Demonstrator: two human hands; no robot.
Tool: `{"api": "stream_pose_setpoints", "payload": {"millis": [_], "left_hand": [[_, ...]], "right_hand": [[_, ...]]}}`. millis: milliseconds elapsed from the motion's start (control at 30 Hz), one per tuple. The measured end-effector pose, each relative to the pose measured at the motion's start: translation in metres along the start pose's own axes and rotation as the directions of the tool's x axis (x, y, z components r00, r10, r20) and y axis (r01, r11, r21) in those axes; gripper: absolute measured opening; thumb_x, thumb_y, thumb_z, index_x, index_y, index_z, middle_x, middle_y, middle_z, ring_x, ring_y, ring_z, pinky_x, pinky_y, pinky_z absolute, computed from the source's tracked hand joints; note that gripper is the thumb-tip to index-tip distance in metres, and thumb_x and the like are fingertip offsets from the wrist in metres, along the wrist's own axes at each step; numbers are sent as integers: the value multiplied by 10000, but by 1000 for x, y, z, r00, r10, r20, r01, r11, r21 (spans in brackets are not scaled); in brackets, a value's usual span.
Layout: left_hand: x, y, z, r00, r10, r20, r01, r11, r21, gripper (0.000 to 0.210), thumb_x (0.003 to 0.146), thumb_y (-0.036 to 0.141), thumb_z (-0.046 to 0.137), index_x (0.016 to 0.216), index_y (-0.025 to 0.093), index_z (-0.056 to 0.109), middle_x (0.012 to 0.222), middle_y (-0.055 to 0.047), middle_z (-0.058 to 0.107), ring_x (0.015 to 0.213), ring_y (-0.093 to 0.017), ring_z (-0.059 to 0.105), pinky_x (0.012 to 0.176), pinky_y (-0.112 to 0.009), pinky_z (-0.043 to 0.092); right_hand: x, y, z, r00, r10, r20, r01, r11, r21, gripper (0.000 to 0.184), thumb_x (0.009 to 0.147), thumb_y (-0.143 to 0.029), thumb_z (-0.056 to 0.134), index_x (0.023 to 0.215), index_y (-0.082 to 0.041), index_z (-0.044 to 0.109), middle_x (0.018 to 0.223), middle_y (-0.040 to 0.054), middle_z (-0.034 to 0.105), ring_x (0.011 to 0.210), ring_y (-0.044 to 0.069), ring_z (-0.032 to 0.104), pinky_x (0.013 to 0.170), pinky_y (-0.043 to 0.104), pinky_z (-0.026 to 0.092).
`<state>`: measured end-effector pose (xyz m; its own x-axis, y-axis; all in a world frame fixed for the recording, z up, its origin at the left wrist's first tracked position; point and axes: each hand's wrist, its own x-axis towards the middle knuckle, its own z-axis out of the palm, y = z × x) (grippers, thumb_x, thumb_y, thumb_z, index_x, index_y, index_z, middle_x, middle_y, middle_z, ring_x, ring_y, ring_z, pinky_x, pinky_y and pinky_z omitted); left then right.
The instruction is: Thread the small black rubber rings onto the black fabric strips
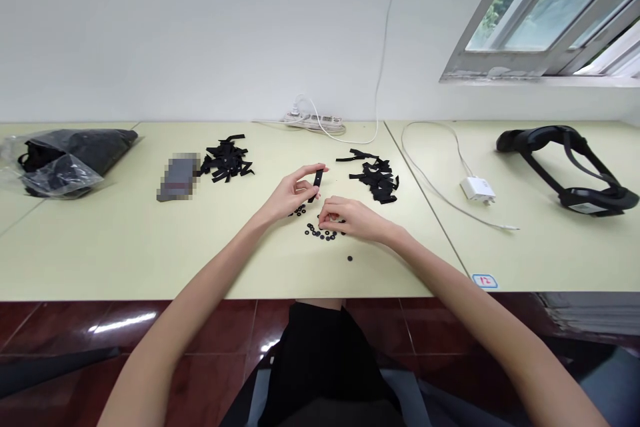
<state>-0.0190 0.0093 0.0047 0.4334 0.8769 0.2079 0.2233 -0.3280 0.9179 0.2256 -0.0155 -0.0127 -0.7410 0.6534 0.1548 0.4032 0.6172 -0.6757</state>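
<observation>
My left hand (pixel 296 192) grips a short black fabric strip (pixel 318 180) between thumb and fingers, just above the table. A small light dot shows on the strip. Close to its right, my right hand (pixel 350 217) has its fingertips pinched together over a scatter of small black rings (pixel 327 235); whatever lies between those fingertips is too small to make out. More rings (pixel 300 210) lie below my left hand, partly covered by it. One black disc (pixel 350 258) sits apart, nearer the table's front edge.
Black strips form a left pile (pixel 227 159) and a right pile (pixel 377 180). A blurred grey object (pixel 179 177) and a plastic bag (pixel 75 163) stand at left. Behind is a power strip (pixel 315 122); at right, a white charger (pixel 477 189) with cable and a black headset (pixel 565 167).
</observation>
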Motion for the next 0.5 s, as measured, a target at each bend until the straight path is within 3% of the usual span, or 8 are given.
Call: {"api": "stream_pose_setpoints", "payload": {"millis": [100, 200, 333, 500], "left_hand": [[-1, 1, 0, 1000, -17, 14, 16, 1000, 8, 598, 999, 439, 716, 1575, 296, 641, 1478, -120, 744, 723, -131, 646, 584, -286, 421], [-1, 2, 0, 1000, -19, 13, 19, 1000, 5, 628, 992, 440, 728, 1593, 287, 629, 1201, -98, 815, 693, -150, 624, 605, -304, 424], [-1, 2, 1, 1000, -24, 16, 24, 1000, 11, 667, 1002, 429, 720, 1639, 279, 590, 847, -23, 746, 625, -157, 545, 624, -319, 423], [-2, 3, 2, 1000, -22, 10, 22, 1000, 17, 657, 1003, 415, 706, 1633, 269, 593, 801, -2, 700, 610, -145, 508, 630, -310, 423]], "right_hand": [[-1, 0, -1, 1000, 15, -9, -15, 1000, 20, 173, 1118, -363, 630, 1029, -261, 737, 1051, 47, 787, 970, 246, 720, 860, 385, 554], [0, -1, 0, 1000, 1, -12, 0, 999, 38, 133, 1104, -322, 625, 1050, -261, 729, 1046, 44, 790, 960, 243, 723, 869, 390, 567], [1, -2, 4, 999, -47, -8, 47, 999, 11, 144, 1104, -289, 600, 1052, -271, 734, 1095, 55, 782, 1036, 259, 718, 914, 420, 575], [2, -6, 12, 996, -74, -44, 73, 997, -30, 92, 1082, -349, 692, 1065, -270, 736, 1143, 80, 751, 1191, 305, 674, 1033, 483, 562]]}}
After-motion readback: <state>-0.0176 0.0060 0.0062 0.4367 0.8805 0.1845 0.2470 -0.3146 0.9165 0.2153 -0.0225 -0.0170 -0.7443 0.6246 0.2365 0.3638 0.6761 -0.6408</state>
